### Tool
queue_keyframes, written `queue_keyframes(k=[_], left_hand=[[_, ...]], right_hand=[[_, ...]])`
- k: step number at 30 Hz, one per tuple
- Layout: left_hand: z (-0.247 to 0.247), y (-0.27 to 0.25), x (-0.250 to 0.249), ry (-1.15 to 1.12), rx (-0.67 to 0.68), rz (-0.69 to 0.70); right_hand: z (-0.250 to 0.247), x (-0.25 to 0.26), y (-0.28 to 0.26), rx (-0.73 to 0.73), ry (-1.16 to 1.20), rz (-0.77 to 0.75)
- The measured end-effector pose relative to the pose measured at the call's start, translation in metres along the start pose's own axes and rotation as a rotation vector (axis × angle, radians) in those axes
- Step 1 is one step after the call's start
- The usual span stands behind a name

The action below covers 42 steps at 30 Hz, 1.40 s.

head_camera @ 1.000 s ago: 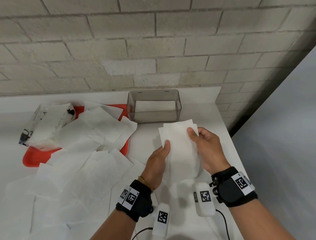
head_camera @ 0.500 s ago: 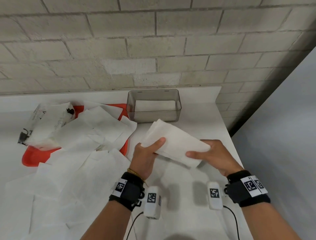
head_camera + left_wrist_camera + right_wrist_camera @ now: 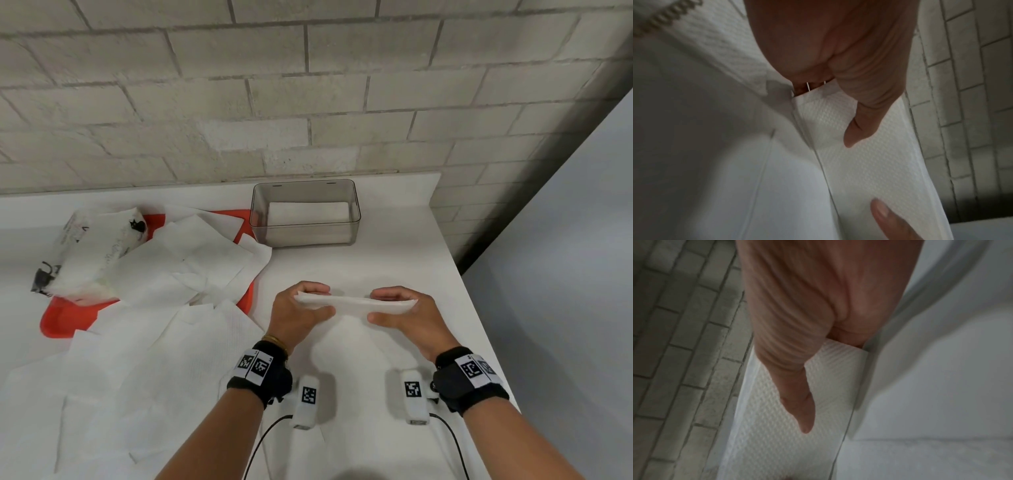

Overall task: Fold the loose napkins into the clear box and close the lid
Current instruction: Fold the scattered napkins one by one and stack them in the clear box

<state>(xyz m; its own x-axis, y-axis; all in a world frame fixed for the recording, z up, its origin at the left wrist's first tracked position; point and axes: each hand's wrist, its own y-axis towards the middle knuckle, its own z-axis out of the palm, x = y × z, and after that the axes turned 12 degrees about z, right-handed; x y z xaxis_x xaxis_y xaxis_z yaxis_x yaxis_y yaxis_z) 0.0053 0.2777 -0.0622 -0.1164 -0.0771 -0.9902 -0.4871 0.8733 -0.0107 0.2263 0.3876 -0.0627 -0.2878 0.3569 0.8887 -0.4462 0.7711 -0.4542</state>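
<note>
A folded white napkin [image 3: 354,304] hangs level above the white table, seen edge-on in the head view. My left hand [image 3: 301,308] pinches its left end between thumb and fingers, and my right hand [image 3: 399,308] pinches its right end. In the left wrist view my thumb lies on the embossed napkin [image 3: 865,162]; the right wrist view shows the same napkin [image 3: 777,426] under my right thumb. The clear box [image 3: 305,236] stands open near the wall with folded napkins [image 3: 308,211] inside. Loose napkins [image 3: 144,346] lie spread at the left. No lid is in view.
A red tray [image 3: 65,317] lies under the loose napkins, with a torn napkin wrapper [image 3: 92,253] on it. The brick wall [image 3: 308,102] runs behind the table. The table's right edge [image 3: 479,308] drops off just beyond my right hand. Cables trail from both wrists.
The napkin stood upright a second ago, then tilted, and now lies flat and horizontal between my hands. Both hands have dropped lower and moved apart to its ends.
</note>
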Motion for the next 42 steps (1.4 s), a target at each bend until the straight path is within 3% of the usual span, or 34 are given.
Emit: queue_keyframes(k=[7,14,20,29,32,38,42], left_hand=[[0.007,0.011,-0.015,-0.012,-0.033,0.061],[0.004,0.012,-0.004,0.091,-0.045,-0.031],[0.006,0.011,-0.012,-0.023,-0.037,0.005],[0.017,0.008,-0.008,0.010,-0.064,0.064],[0.012,0.012,-0.003,0.022,-0.116,0.016],[0.020,0.014,-0.003,0.077,-0.066,-0.040],[0.010,0.019,-0.006,0.072,-0.093,-0.002]], right_hand=[[-0.004,0.009,0.011,-0.073,0.003,-0.030],[-0.008,-0.002,0.019,-0.091,-0.009,0.019],[-0.009,0.000,0.013,-0.039,0.002,-0.035],[-0.003,0.004,0.011,-0.004,-0.062,-0.053],[-0.009,0.003,0.013,-0.051,-0.037,-0.019],[-0.006,0.000,0.021,-0.098,-0.091,0.022],[-0.012,0.015,0.012,-0.086,-0.066,0.014]])
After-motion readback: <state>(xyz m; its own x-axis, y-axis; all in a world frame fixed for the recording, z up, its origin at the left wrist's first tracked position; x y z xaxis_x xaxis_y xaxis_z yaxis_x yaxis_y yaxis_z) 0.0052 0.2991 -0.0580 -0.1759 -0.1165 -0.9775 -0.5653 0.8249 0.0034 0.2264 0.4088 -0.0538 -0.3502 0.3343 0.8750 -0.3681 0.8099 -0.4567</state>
